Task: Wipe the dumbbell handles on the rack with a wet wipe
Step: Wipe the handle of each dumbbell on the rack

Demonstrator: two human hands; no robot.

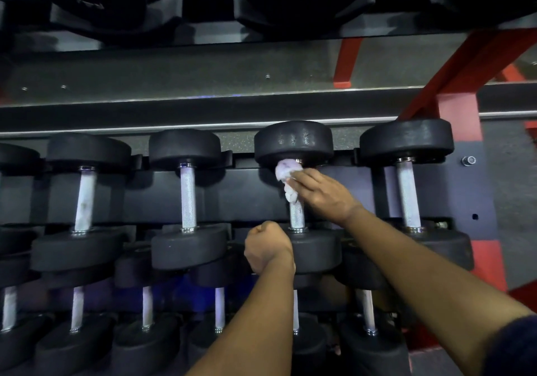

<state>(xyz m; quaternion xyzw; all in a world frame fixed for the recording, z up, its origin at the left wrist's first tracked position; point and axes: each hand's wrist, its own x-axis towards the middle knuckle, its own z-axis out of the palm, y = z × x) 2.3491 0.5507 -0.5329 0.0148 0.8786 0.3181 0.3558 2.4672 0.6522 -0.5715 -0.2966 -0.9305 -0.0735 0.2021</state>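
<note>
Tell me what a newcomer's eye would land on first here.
The crumpled white wet wipe stands out, gripped by the right hand round the top of a steel dumbbell handle, second from the right in the middle row. Just below, the left hand is balled in a fist by that dumbbell's near head. At the right, the red rack frame breaks up the black.

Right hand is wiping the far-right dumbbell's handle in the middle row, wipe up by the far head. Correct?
Wrong dumbbell. The head view shows the right hand holding the wet wipe on the handle of the second dumbbell from the right, up by its far head.
</note>
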